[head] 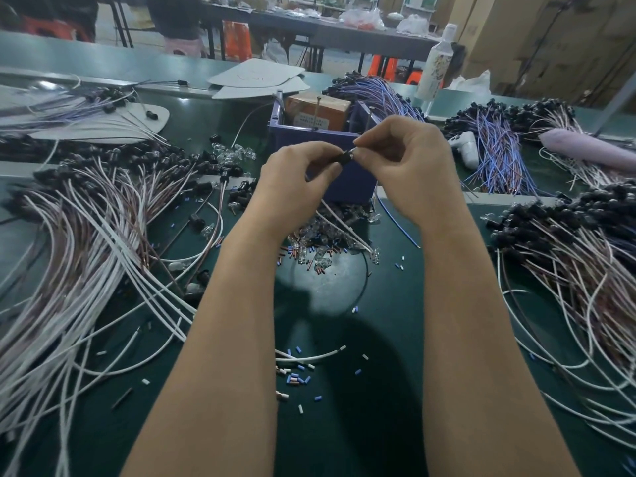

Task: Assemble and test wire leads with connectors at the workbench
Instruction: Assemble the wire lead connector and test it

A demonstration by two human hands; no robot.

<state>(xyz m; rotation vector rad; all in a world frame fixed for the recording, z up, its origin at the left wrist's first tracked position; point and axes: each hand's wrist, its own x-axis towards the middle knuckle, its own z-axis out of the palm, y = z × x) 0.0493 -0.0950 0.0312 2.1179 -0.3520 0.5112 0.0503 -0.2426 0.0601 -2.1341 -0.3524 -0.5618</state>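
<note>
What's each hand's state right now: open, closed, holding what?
Left hand: closed, pinching the black connector.
Right hand: closed, fingertips pinching the other end of the same connector.

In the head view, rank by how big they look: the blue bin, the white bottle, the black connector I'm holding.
1. Blue bin, partly hidden.
2. White bottle, farther back, so true size unsure.
3. Black connector, pinched between left hand and right hand.
</note>
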